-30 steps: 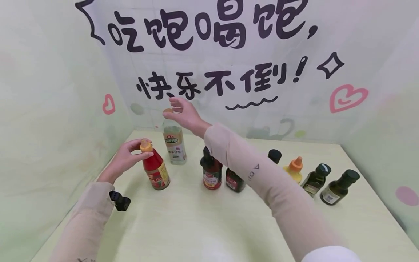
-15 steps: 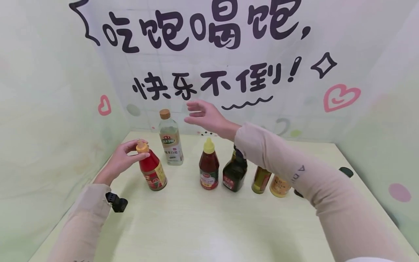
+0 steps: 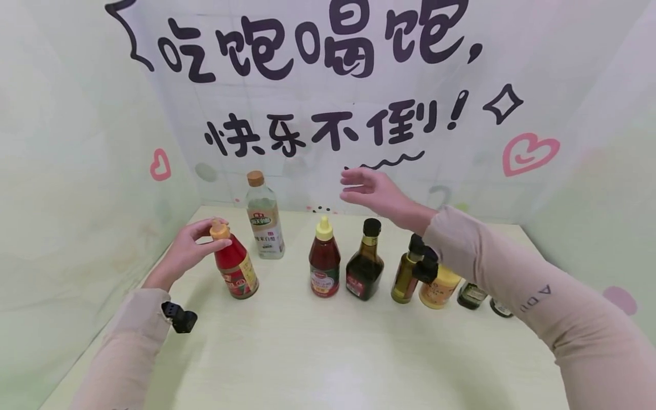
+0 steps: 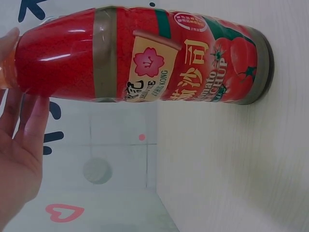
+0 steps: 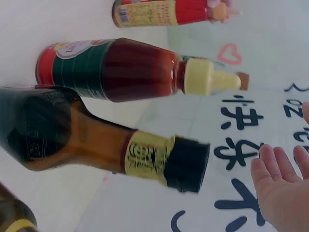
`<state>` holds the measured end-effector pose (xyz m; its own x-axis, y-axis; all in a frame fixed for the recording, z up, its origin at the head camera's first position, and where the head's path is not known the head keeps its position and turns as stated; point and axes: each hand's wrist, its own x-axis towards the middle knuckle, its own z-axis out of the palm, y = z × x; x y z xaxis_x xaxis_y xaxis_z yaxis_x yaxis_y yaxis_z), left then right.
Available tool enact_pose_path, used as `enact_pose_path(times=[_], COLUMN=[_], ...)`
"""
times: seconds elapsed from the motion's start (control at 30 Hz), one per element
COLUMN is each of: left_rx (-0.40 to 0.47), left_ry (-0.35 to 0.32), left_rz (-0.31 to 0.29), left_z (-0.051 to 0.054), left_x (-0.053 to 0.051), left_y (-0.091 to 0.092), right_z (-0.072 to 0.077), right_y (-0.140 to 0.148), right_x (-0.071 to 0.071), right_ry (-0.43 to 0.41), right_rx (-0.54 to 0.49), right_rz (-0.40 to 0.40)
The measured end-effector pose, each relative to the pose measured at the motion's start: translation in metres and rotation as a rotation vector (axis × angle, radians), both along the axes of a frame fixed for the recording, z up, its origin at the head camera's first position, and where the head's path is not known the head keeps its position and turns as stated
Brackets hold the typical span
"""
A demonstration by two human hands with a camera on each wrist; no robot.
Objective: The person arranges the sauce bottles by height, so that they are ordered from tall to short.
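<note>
At the left of the table my left hand (image 3: 187, 253) grips the orange cap and neck of a red tomato ketchup bottle (image 3: 237, 267), thumb in front and fingers behind. The bottle leans slightly; its "ketchup" label (image 4: 193, 72) fills the left wrist view. My right hand (image 3: 376, 193) hovers, holding nothing, its fingers loosely extended. Below it stands a dark sauce bottle (image 3: 365, 262) with a black cap (image 5: 187, 164), apart from the hand. Left of that one is a red-brown sauce bottle (image 3: 324, 262) with a pale yellow nozzle.
Behind the ketchup stands a clear white vinegar bottle (image 3: 265, 222) with a brown cap. A slim oil-coloured bottle (image 3: 404, 279), a yellow container (image 3: 439, 287) and two dark bottles continue the row rightward, partly behind my right forearm (image 3: 482, 250). A printed cloth wall encloses the table (image 3: 307, 353).
My right hand has moved right, away from the vinegar bottle's cap, passing above the row. My left hand keeps its grip on the ketchup bottle. The head view has shifted slightly.
</note>
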<state>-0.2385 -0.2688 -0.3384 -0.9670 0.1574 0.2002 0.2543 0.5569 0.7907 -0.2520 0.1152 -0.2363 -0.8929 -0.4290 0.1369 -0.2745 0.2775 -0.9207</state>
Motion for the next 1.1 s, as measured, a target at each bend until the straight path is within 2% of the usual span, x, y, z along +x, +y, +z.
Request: enact_pose_path(times=[0.13,0.33,0.67,0.87,1.1], left_rx=[0.009,0.000,0.006,0.010,0.017], left_ry=[-0.002,0.010,0.008,0.003,-0.010], left_rz=[0.001,0.004,0.007,0.006,0.013], left_z=[0.000,-0.002,0.000,0.000,0.000], left_x=[0.001,0.001,0.002,0.002,0.003], left_y=[0.000,0.000,0.000,0.001,0.001], right_z=[-0.004,-0.021,-0.045,-0.057,-0.069], right_y=[0.016,0.030,0.032,0.034,0.030], right_x=[0.002,0.008,0.020,0.023,0.024], right_ry=[0.000,-0.037,-0.074,-0.073,-0.090], right_rx=[-0.009,0.003,-0.018,-0.011,-0.065], right_rz=[-0.012,-0.011,-0.054,-0.080,-0.139])
